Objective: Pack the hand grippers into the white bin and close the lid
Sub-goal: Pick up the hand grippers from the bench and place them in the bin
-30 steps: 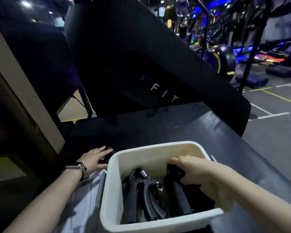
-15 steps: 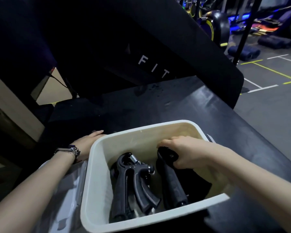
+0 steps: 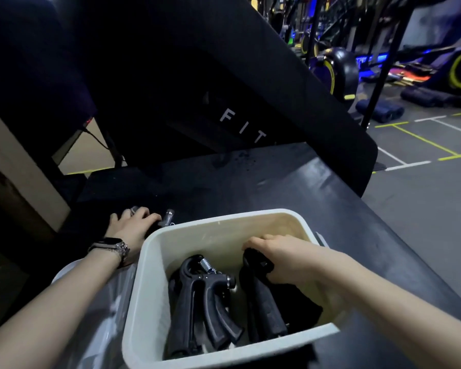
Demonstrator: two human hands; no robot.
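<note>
The white bin (image 3: 155, 275) stands open on a dark bench. Inside it a black hand gripper (image 3: 197, 296) with a steel spring lies on the left. My right hand (image 3: 280, 258) reaches into the bin and is closed on the top of a second black hand gripper (image 3: 264, 304) standing on the right side. Just past the bin's far left corner, my left hand (image 3: 129, 226) rests over a third hand gripper (image 3: 167, 218) on the bench, with its metal knob sticking out past my fingers. A translucent lid (image 3: 101, 315) lies to the left of the bin under my left forearm.
The dark bench top (image 3: 250, 182) runs away from me, with a tall black padded panel (image 3: 224, 89) marked FIT rising behind it. The bench's right edge drops to a grey gym floor (image 3: 423, 195) with yellow and white lines. Exercise machines stand far right.
My left hand has moved forward onto the hand gripper beside the bin, whose metal end now shows. My right hand has stayed on the hand gripper inside the bin. My head has tilted down.
</note>
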